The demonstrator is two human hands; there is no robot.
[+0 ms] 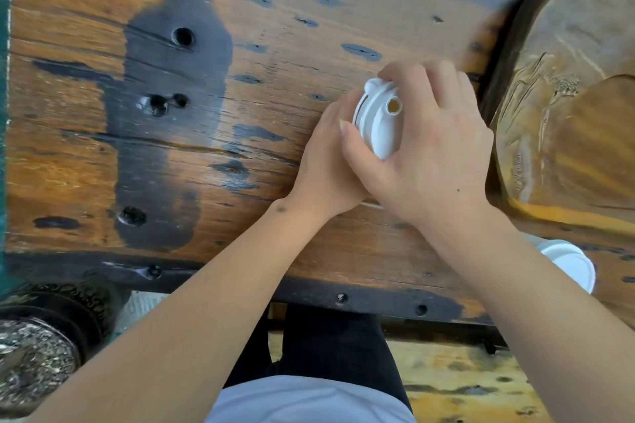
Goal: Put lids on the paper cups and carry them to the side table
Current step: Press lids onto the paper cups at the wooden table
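A white plastic lid, domed with a raised spout and a small round sip hole showing tan inside, sits under both hands above the dark-stained wooden tabletop. The right hand curls its grip over the lid's top; the left hand wraps the cup below, almost wholly hidden. Another white lid lies near the tabletop's right edge.

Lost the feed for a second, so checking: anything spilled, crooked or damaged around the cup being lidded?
No spill shows on the wooden table. The white lid looks tilted, its left edge raised, so not seated flat yet. Right hand covers it; left hand grips below. The cup itself is hidden.
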